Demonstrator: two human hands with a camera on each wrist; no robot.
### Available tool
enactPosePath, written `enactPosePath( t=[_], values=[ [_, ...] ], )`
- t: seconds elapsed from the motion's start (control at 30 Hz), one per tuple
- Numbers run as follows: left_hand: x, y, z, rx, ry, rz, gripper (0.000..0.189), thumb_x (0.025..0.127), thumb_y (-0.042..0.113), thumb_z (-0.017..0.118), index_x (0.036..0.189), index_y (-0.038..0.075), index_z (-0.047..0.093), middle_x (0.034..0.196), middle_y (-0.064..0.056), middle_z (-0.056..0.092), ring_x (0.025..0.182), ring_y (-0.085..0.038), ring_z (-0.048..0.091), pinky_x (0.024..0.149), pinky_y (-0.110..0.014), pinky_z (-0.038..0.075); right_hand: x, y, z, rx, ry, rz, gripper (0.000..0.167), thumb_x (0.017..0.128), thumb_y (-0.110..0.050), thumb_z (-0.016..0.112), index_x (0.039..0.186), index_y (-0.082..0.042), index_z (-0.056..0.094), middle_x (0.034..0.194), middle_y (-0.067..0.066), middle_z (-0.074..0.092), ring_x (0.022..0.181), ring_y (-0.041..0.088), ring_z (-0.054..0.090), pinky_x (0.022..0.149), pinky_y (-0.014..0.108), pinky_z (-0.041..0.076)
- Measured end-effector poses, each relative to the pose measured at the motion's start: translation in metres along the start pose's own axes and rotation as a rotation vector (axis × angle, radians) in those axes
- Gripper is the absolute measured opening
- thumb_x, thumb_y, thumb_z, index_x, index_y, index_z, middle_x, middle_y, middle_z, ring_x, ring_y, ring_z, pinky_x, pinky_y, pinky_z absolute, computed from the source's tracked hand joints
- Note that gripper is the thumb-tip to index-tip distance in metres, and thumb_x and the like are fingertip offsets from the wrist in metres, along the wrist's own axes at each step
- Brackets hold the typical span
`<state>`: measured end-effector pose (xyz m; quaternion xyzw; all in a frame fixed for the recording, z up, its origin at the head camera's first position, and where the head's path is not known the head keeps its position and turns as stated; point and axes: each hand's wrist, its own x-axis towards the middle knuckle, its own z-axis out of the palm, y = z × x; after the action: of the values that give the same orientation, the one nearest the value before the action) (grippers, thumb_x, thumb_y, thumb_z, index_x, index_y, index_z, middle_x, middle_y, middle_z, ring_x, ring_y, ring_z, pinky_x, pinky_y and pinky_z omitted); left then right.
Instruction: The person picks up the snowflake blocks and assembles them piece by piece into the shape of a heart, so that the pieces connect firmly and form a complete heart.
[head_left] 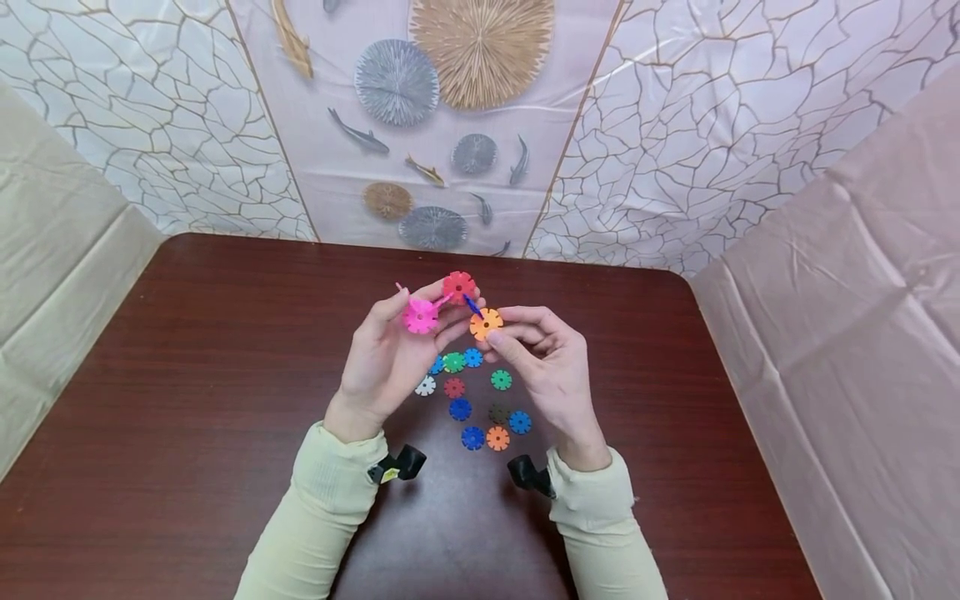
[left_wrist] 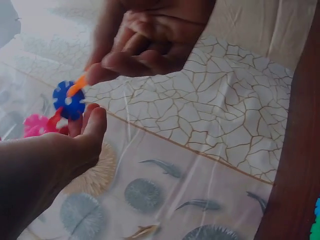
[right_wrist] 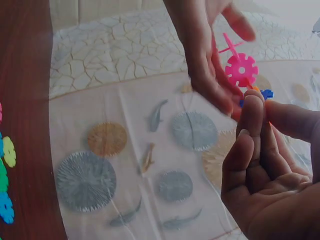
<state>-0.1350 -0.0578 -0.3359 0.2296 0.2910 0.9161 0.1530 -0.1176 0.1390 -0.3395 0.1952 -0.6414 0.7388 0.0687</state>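
Observation:
A linked chain of notched plastic discs hangs between my hands: a pink disc, a red disc, a blue disc and an orange disc. More pink pieces stick out at the chain's far end. My right hand pinches the orange disc between thumb and forefinger. Palm up, my left hand lies behind and under the pink and red discs. Its fingers are fairly straight and its thumb stands apart from them. Fingers partly hide the blue disc in the head view.
Loose discs lie on the dark brown table below my hands, among them a white disc, a green disc, a blue disc and an orange disc. A patterned backdrop stands behind the table.

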Motion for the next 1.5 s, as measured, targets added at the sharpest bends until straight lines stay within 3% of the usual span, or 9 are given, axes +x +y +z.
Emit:
enactPosePath(
  t=[0.2,0.4,0.53,0.7,0.8,0.9,1.07,1.23,1.5],
  values=[
    [0.002,-0.006,-0.003,0.040,0.008,-0.014,0.043,0.104,0.025,0.028,0.127,-0.003,0.052,0.129,-0.023,0.050,0.123,-0.036,0.046,0.107,-0.041,0.036,-0.001,0.005,0.006,-0.043,-0.003,0.029,0.029,0.086,-0.004,0.072,0.112,0.002,0.062,0.088,0.013,0.073,0.068,0.033,0.068,0.067,0.036,0.059],
    [0.001,0.001,-0.006,0.057,0.096,0.011,0.039,0.107,0.023,0.030,0.122,-0.001,0.056,0.120,-0.019,0.055,0.115,-0.034,0.051,0.100,-0.040,0.042,0.002,0.008,-0.002,-0.134,-0.039,0.135,0.025,0.094,-0.012,0.064,0.116,0.000,0.060,0.087,0.016,0.071,0.073,0.028,0.069,0.072,0.043,0.059],
    [0.000,0.005,-0.009,-0.004,0.163,0.013,0.035,0.106,0.024,0.034,0.113,0.000,0.058,0.118,-0.015,0.055,0.115,-0.030,0.049,0.096,-0.038,0.044,0.000,0.019,-0.019,-0.474,-0.135,0.296,0.027,0.093,-0.025,0.067,0.115,-0.010,0.063,0.088,0.008,0.070,0.073,0.024,0.065,0.067,0.035,0.056],
    [0.000,0.008,-0.009,-0.049,0.192,0.015,0.039,0.105,0.024,0.035,0.130,-0.004,0.046,0.114,-0.013,0.054,0.122,-0.034,0.047,0.102,-0.040,0.042,-0.003,0.049,-0.031,-0.946,-0.262,0.456,0.035,0.089,-0.031,0.072,0.116,-0.010,0.063,0.089,0.000,0.063,0.072,0.016,0.058,0.064,0.032,0.052],
    [-0.001,0.008,-0.008,-0.072,0.182,0.014,0.043,0.105,0.023,0.035,0.137,-0.006,0.040,0.113,-0.014,0.053,0.127,-0.038,0.045,0.105,-0.042,0.039,-0.002,0.067,-0.032,-1.128,-0.290,0.497,0.040,0.087,-0.032,0.073,0.116,-0.008,0.063,0.094,0.004,0.061,0.078,0.017,0.057,0.069,0.034,0.053],
    [-0.002,0.008,-0.008,-0.069,0.165,0.014,0.042,0.105,0.019,0.034,0.137,-0.006,0.040,0.115,-0.015,0.053,0.127,-0.039,0.044,0.106,-0.043,0.038,-0.001,0.082,-0.035,-1.229,-0.305,0.525,0.039,0.086,-0.032,0.074,0.113,-0.006,0.064,0.097,0.007,0.059,0.083,0.019,0.055,0.070,0.037,0.053],
    [-0.003,0.008,-0.008,-0.054,0.145,0.029,0.042,0.104,0.016,0.031,0.140,-0.005,0.038,0.116,-0.015,0.053,0.126,-0.038,0.045,0.104,-0.043,0.039,-0.003,0.094,-0.040,-1.278,-0.308,0.556,0.036,0.086,-0.030,0.075,0.110,-0.006,0.065,0.097,0.007,0.057,0.085,0.021,0.055,0.071,0.039,0.053],
    [-0.002,0.009,-0.007,-0.083,0.137,0.026,0.047,0.104,0.020,0.035,0.144,-0.006,0.032,0.116,-0.015,0.053,0.126,-0.037,0.044,0.105,-0.043,0.038,-0.002,0.097,-0.044,-1.245,-0.283,0.568,0.032,0.087,-0.028,0.074,0.110,-0.007,0.065,0.098,0.006,0.057,0.085,0.020,0.055,0.071,0.038,0.052],
    [-0.004,0.010,-0.007,-0.087,0.127,-0.011,0.073,0.099,0.058,0.030,0.147,0.002,0.031,0.129,-0.013,0.042,0.136,-0.032,0.029,0.111,-0.046,0.027,-0.002,0.098,-0.043,-1.124,-0.219,0.571,0.025,0.086,-0.024,0.076,0.097,-0.012,0.056,0.078,0.000,0.058,0.065,0.015,0.055,0.060,0.032,0.048]
  ],
)
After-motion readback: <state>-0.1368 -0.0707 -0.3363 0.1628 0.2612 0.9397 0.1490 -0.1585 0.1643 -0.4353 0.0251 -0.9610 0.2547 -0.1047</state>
